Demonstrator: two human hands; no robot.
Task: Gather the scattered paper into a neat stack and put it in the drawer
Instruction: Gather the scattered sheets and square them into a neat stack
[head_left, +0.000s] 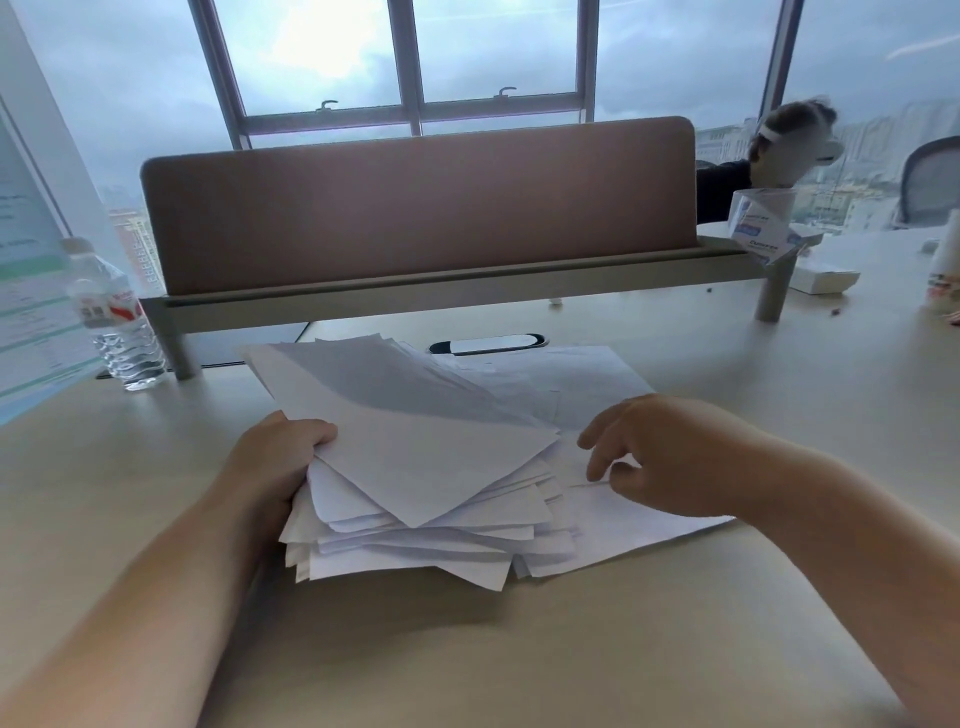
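Gripping a ragged paper pile (415, 467) mid-table, the left hand (275, 462) holds while the right hand (670, 457), fingers loosely spread, reaches loose sheets (597, 379); squaring and the drawer, unseen, remain.

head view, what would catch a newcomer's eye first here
First, the messy pile of white paper at the middle of the desk, its corners fanned out unevenly. The left hand grips the pile's left edge, while the right hand hovers over loose sheets on the right. Behind stands a brown divider panel, with a water bottle at far left.
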